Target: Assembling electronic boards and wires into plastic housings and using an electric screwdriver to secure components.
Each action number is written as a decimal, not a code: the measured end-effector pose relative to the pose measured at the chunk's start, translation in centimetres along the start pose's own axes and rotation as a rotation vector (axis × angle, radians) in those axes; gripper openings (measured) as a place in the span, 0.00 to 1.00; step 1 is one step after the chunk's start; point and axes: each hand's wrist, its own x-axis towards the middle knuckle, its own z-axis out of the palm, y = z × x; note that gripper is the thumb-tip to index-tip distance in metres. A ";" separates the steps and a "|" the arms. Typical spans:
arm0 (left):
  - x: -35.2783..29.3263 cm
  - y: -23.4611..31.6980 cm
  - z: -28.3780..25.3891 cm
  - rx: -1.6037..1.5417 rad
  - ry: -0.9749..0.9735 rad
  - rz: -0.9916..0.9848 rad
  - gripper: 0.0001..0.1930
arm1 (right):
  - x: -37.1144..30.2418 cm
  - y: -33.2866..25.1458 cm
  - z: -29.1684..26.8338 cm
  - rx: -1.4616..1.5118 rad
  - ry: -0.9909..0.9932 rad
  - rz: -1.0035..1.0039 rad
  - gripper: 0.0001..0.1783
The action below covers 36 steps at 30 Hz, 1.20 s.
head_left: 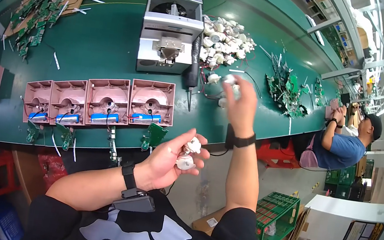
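Observation:
My left hand (166,161) is palm up above the table's front edge, its fingers curled round two white, rounded parts (186,162) with thin wires. Reaching over the table, my right hand (241,102) has thumb and fingers at another white rounded part (229,79); the fingers partly hide the grip. A single white part (213,78) lies just left of it. Behind is a heap of such white parts (226,38) with dark and red wires. Four pinkish open housings (108,101) stand in a row at the left, each with a blue cylindrical battery (104,118) and wires.
A grey machine (171,32) stands behind the housings, a black-handled screwdriver (192,73) beside it. Green circuit boards lie in piles at left (44,13) and right (286,87). Boards overhang the front edge. A co-worker (348,138) sits at right; a green crate (278,217) stands below.

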 end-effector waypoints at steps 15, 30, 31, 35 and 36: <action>0.1 1.3 -0.8 -0.368 -0.264 0.068 0.23 | -3.6 -4.2 -3.0 0.224 -0.026 0.343 0.19; -4.2 1.7 -3.5 -0.178 -0.190 -0.029 0.14 | -1.6 -4.0 -4.1 1.134 0.112 0.567 0.24; -4.3 2.0 -3.4 -0.146 -0.203 -0.031 0.16 | -1.2 -5.4 -4.4 1.275 0.112 0.561 0.24; -5.1 3.2 -3.3 -0.077 -0.283 -0.050 0.21 | -3.8 -10.9 -4.9 1.345 -0.117 0.388 0.24; -5.4 3.5 -3.2 -0.055 -0.315 -0.065 0.23 | -4.6 -12.2 -4.8 1.378 -0.229 0.286 0.24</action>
